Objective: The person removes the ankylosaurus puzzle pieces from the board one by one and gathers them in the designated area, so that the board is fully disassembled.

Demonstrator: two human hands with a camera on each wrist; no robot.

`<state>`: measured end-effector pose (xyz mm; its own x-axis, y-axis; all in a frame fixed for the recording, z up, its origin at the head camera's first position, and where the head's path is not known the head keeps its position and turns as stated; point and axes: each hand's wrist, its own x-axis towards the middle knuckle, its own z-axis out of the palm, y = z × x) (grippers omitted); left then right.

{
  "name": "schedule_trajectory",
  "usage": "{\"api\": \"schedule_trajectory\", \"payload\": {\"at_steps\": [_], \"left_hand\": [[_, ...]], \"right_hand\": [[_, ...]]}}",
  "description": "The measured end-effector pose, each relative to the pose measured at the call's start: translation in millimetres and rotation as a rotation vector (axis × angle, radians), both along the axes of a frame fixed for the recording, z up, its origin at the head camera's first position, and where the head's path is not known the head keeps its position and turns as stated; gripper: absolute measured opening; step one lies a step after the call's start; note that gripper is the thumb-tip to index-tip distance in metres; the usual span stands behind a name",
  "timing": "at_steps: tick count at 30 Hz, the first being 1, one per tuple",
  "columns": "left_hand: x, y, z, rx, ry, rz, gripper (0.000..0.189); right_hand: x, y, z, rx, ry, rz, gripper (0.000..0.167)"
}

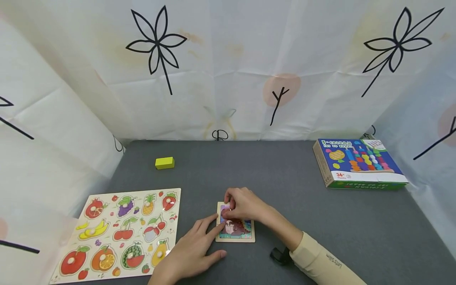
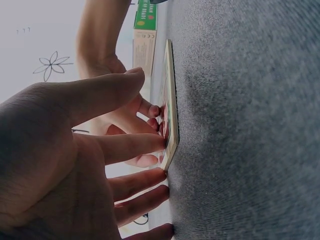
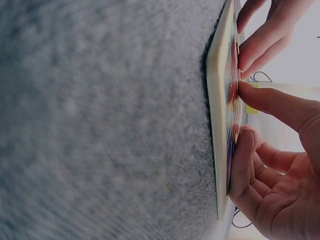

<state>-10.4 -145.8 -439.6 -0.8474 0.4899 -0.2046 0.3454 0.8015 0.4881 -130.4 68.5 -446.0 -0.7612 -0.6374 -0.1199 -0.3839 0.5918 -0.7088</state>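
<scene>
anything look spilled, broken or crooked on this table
Nothing looks spilled or broken. The fruit board lies slightly askew: its near and far edges slant against the back edge of the grey table.

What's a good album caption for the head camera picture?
Left hand and right hand on a small puzzle, fruit board nearby.

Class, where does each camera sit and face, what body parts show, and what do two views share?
Head: on the head, facing forward and down at the puzzle; left hand, right hand and sleeve show.
Left wrist: on that wrist, looking low across the puzzle; both hands show.
Right wrist: on that wrist, likewise; both hands show.
Wrist views share: puzzle edge, both hands.
</scene>
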Motion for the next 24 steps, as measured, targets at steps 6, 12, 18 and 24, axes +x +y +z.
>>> {"api": "schedule_trajectory", "payload": {"at_steps": [6, 12, 18, 24], "left_hand": [[-1.2, -0.1, -0.6, -0.007, -0.017, 0.0, 0.075], [-1.8, 0.6, -0.4, -0.003, -0.039, 0.004, 0.075], [-2.1, 1.5, -1.1, -0.007, -0.061, 0.01, 0.074], [-0.8, 1.1, -0.8, -0.002, -0.056, 0.008, 0.074]], "right_hand": [[-1.6, 0.0, 1.4, 0.001, -0.001, 0.004, 0.025], [-1.2, -0.3, 2.9, 0.005, -0.004, -0.006, 0.025], [0.2, -1.1, 1.4, 0.012, 0.003, -0.014, 0.026], [0.4, -0.3, 1.2, 0.001, 0.013, 0.01, 0.023]]}}
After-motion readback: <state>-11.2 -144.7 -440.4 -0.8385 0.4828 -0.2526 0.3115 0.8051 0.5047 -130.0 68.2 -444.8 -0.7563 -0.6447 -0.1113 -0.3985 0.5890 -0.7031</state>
